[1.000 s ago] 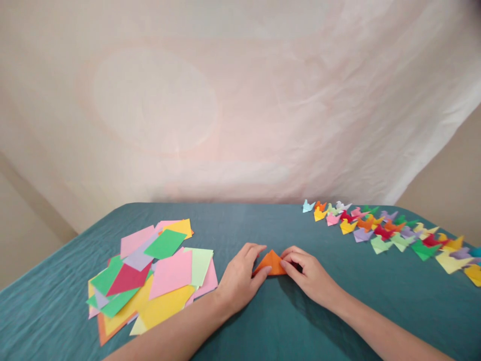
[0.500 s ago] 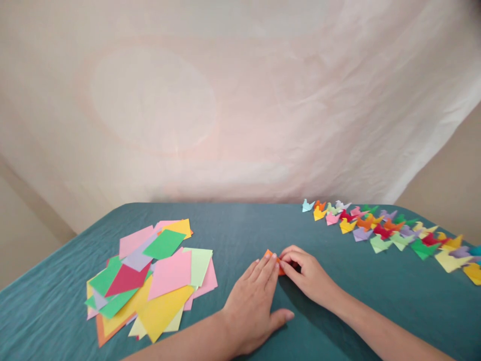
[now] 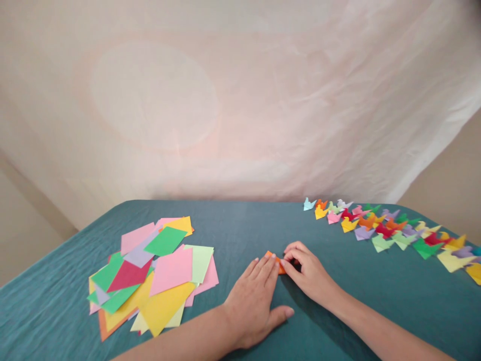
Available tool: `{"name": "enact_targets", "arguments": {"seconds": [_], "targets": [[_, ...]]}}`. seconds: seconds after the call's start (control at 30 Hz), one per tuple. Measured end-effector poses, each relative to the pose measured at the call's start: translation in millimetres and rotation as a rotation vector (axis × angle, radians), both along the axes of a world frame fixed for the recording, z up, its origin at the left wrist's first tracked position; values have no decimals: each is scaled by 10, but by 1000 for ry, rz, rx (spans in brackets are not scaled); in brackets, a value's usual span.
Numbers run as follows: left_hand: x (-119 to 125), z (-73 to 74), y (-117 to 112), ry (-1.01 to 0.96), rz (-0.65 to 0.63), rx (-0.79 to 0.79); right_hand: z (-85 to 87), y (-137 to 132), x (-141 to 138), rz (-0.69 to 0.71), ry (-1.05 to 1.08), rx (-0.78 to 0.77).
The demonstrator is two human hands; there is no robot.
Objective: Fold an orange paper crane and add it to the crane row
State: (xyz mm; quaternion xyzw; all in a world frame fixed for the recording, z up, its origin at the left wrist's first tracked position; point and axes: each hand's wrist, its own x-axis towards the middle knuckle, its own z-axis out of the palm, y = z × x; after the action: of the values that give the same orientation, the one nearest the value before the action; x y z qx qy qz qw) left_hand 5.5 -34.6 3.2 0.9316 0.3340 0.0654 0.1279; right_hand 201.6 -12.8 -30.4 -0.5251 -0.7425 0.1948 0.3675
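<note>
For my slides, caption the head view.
Left hand and right hand press orange paper flat between loose sheets and folded figures.

1. The head camera is looking forward and down over the table (image 3: 338, 301), filling the lower frame.
2. It is sitting close behind the hands at the bottom centre.
3. A pale cloth backdrop (image 3: 240, 100) is filling the upper frame.

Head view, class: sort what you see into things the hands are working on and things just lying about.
In hand:
- orange paper, folded small
- left hand, flat on it
- right hand, pinching its edge

Lying about:
- loose coloured sheets, left
- row of folded paper figures, right
- teal tablecloth
- pale backdrop sheet
</note>
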Motion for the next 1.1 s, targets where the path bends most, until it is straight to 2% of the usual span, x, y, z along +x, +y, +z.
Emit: {"name": "enact_targets", "arguments": {"seconds": [0.73,1.1], "targets": [[-19,-8,30,-43,-9,-9,-3,-9,11,15,-24,58],[-21,-22,52,-46,-15,34,131,-151,-39,113,-250,174]]}}
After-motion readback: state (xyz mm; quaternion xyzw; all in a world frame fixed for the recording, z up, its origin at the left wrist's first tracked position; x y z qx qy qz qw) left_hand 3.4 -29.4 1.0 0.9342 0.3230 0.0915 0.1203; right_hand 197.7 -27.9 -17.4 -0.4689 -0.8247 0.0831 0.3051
